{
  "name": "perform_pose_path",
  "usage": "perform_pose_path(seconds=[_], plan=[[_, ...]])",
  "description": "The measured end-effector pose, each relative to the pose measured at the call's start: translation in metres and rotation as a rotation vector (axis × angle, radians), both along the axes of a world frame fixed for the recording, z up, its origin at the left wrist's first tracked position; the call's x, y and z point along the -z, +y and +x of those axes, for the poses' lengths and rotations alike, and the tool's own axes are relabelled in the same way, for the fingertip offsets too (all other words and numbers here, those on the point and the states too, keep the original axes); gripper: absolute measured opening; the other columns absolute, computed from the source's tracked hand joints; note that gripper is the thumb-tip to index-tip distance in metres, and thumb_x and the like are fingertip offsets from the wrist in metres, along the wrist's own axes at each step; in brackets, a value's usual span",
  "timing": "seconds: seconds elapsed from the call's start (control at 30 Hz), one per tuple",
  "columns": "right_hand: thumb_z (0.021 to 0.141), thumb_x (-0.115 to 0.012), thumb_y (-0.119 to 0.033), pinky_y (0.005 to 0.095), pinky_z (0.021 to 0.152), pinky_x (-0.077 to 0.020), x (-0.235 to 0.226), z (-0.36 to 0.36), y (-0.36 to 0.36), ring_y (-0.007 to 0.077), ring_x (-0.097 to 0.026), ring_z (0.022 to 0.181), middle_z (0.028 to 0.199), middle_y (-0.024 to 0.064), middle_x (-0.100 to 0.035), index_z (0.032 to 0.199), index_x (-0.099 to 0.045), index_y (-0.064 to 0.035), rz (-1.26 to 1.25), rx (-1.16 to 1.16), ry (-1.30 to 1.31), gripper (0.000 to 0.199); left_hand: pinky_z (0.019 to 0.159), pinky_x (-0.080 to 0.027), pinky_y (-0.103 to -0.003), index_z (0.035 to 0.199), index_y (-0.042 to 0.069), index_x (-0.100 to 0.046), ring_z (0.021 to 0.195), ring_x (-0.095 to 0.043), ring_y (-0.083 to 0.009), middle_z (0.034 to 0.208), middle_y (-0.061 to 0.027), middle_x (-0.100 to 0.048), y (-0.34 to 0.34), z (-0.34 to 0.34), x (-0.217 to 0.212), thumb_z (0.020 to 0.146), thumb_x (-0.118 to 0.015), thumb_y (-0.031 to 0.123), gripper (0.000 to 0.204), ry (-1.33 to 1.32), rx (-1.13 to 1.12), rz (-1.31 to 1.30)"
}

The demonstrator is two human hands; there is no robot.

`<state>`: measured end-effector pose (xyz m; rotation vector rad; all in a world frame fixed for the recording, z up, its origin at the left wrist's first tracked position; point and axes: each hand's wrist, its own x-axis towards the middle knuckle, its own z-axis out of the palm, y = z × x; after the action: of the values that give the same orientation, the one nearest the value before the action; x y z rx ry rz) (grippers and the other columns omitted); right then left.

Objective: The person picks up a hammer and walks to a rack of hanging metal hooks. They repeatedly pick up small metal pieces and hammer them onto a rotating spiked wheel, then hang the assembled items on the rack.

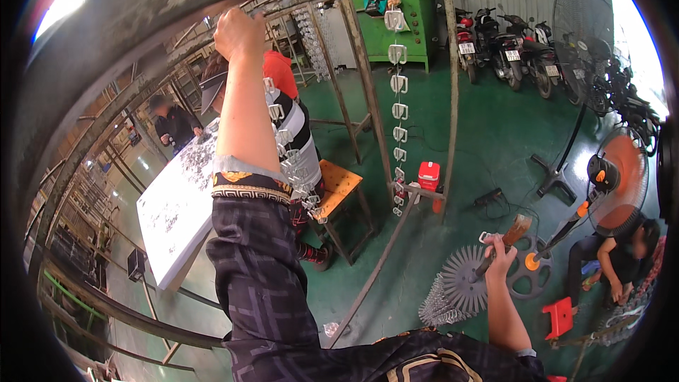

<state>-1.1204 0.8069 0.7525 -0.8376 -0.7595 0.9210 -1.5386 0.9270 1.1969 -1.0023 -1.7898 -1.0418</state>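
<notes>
Hands sit far apart in our view — the left hand (238, 32) is raised high at far left, closed into a fist against the grey metal rail (141, 10) that arches overhead. We cannot see what, if anything, its fingers wrap, since only the back of the fist shows; it seems to be reaching for the rail where the strings of parts hang. Just below that arm a chain of white plastic hooks (288, 148) trails down and to the right, close alongside the forearm. A second, straighter chain of white hooks (399, 85) hangs further right inside a rusty steel frame (368, 92), so the pieces dangle free of the floor.

Our right hand (501, 255) is low at near right, its fingers closed round the handle of a brown-tipped brush-like tool (511, 235), held tilted with the brown end up and to the right. It hovers over a round spiked rack (463, 286) that sits on the green floor (453, 127), within easy reach below.

Beyond, a person in a striped top stands at a white surface (177, 205) scattered with small dark pieces, beside an orange-topped stool (338, 184). Another person crouches at far right near an orange fan (619, 180) — and a taller black fan (583, 39) stands before parked motorbikes (506, 46).
</notes>
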Motion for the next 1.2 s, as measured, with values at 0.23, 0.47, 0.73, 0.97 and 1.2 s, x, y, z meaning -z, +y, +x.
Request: perform_pose_path(seconds=[0.23,0.47,0.73,0.97,1.2], plan=[[0.081,-0.058,-0.013,0.0216,0.043,-0.0343,0.000,0.012,0.001,0.0091,-0.045,0.045,0.071,0.0098,-0.060,0.079,-0.055,0.0024,0.024,0.008,-0.010,0.016,0.078,-0.049,-0.040,0.088,0.015,-0.069,0.091,-0.061,-0.0300,0.094,-0.0117,-0.065,0.010,-0.008,-0.009,0.075,-0.059,0.029,0.021,-0.021,-0.014,0.069],[0.082,-0.057,-0.013,0.0214,0.044,-0.0339,-0.003,0.009,0.001,0.0089,-0.045,0.045,0.071,0.0094,-0.060,0.079,-0.055,0.0031,-0.008,0.033,-0.018,0.016,0.078,-0.048,-0.040,0.097,0.019,-0.066,0.092,-0.061,-0.0310,0.098,-0.0125,-0.064,-0.003,-0.008,-0.014,0.072,-0.064,0.043,0.035,-0.092,0.000,0.023],[0.085,-0.052,-0.015,0.0201,0.047,-0.0318,0.018,0.024,0.004,0.0072,-0.043,0.050,0.077,0.0081,-0.059,0.083,-0.058,0.0048,0.019,-0.012,-0.031,0.021,0.075,-0.047,-0.041,0.098,0.006,-0.064,0.086,-0.061,-0.0337,0.090,-0.0189,-0.064,0.041,-0.002,-0.008,0.074,-0.062,0.033,0.036,0.340,0.253,0.192],[0.086,-0.051,-0.018,0.0199,0.049,-0.0310,0.019,0.017,0.006,0.0070,-0.042,0.051,0.079,0.0073,-0.057,0.081,-0.058,0.0062,0.019,-0.098,-0.035,0.026,0.060,-0.047,-0.031,0.083,0.003,-0.068,0.064,-0.064,-0.0214,0.071,-0.0140,-0.066,-0.035,0.026,0.014,0.070,-0.069,0.015,0.017,-0.071,0.882,0.062],[0.087,-0.050,-0.018,0.0204,0.049,-0.0307,0.018,0.020,0.003,0.0073,-0.042,0.052,0.080,0.0065,-0.058,0.081,-0.059,0.0053,0.043,-0.091,-0.081,0.026,0.057,-0.046,-0.025,0.075,0.000,-0.067,0.060,-0.057,-0.0089,0.067,-0.0066,-0.064,-0.057,0.044,0.062,0.067,-0.072,0.006,0.012,-0.252,1.136,0.126]])
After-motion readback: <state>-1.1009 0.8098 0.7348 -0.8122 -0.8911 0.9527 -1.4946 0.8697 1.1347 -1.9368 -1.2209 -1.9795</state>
